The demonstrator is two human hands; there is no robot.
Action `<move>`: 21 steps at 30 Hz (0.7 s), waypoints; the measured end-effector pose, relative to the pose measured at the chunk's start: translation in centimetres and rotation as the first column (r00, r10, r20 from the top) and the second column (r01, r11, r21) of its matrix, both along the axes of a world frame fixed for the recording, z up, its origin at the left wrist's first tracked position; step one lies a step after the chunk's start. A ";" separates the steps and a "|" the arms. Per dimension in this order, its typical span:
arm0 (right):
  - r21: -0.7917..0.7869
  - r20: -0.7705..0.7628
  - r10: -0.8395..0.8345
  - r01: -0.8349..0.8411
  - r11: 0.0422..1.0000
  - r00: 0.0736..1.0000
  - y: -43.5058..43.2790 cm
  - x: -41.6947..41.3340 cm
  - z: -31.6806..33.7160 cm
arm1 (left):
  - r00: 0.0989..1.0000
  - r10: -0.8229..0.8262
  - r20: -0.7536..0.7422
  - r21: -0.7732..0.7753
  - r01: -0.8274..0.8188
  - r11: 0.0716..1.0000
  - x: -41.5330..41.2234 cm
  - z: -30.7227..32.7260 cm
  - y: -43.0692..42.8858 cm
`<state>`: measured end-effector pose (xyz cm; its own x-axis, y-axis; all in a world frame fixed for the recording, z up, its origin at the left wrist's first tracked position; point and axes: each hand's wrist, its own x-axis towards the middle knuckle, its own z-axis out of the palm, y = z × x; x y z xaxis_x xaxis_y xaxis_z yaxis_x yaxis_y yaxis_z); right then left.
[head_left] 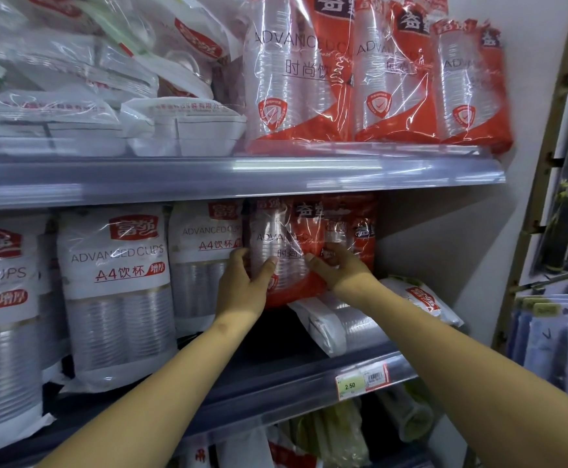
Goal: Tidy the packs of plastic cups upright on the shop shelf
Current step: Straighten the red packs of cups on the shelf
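So, everything below is placed relative to the red pack in the middle of the lower shelf.

Red pack [286,255]: clear cups in a red and see-through wrapper, standing upright on the lower shelf [276,369], set back from the front edge.

Left hand [243,282]: clamped on the red pack's left side, thumb across the front, fingers tucked round between it and the white pack next door.

Right hand [340,268]: gripping the red pack's right side, fingers curled onto the crinkly film.

Hands overall: apart, one on each side of the same pack, both closed on it.

White packs [115,295]: lined up left of the red pack, upright, the nearest one touching it.

More red packs [357,228]: just behind and right of it, mostly hidden, can't tell how many.

Fallen pack [360,319]: a white one lying on its side, low and right of the red pack, right under the right wrist.

Price tag [362,380]: on the shelf rail below and right, reads 2.50.

Upper shelf [242,173]: above the red pack, three more red packs [370,72] standing in a row.
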<state>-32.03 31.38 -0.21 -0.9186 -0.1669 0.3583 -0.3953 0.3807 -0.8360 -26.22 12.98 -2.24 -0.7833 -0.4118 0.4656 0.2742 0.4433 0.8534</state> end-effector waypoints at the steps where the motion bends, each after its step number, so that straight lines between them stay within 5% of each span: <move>1: 0.000 0.002 0.003 -0.003 1.000 1.000 -0.2 0.0 0.0 | 1.000 0.004 0.001 -0.002 -0.004 1.000 0.1 0.0 -0.1; 21: 0.061 -0.055 0.110 -0.107 0.992 0.992 -3.7 1.8 -0.9 | 0.984 0.140 -0.106 -0.049 -0.146 0.988 2.9 -1.6 -3.8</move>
<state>-30.20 27.66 -1.11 -0.8718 -0.2864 0.3974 -0.4841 0.3803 -0.7880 -23.37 9.19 -3.85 -0.6656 -0.4870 0.5656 0.2888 0.5307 0.7968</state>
